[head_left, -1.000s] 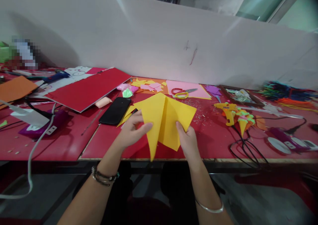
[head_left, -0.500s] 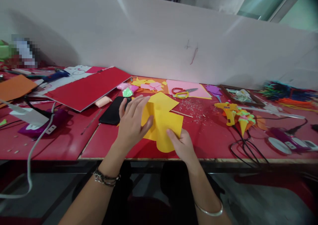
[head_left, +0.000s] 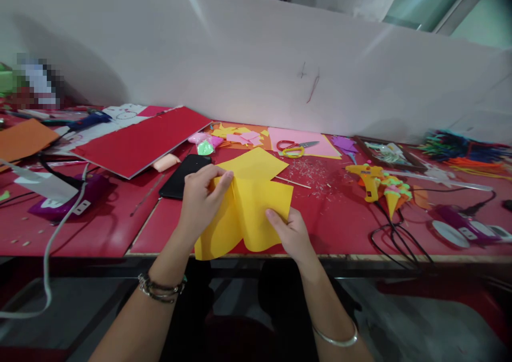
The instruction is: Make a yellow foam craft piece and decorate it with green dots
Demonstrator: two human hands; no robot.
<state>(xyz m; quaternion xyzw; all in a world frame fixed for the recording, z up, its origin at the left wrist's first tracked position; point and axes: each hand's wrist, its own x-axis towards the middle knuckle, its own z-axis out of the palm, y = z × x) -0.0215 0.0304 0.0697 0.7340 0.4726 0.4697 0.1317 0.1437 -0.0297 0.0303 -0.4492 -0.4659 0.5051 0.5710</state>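
A curved, creased yellow paper sheet (head_left: pixel 260 207) is held up over the table's front edge between my two hands. My left hand (head_left: pixel 202 196) pinches its upper left part, thumb against the bent fingers. My right hand (head_left: pixel 292 234) grips the right side, thumb on the front face and the fingers behind, partly hidden. Another yellow piece (head_left: pixel 260 162) lies flat on the table just behind it. Beside my left hand rests a black phone (head_left: pixel 176 183), partly covered by that hand.
Red-and-yellow scissors (head_left: pixel 298 147) lie on pink paper at the back. A yellow glue gun (head_left: pixel 370 181) stands right, its black cable trailing to the table edge. On the left are a red board (head_left: pixel 148 141) and a purple power strip (head_left: pixel 94 194) with a white cord.
My left hand has gone from spread fingers to a pinch on the sheet's upper left. The sheet's left side has swung out and now hangs lower. My right hand keeps its hold.
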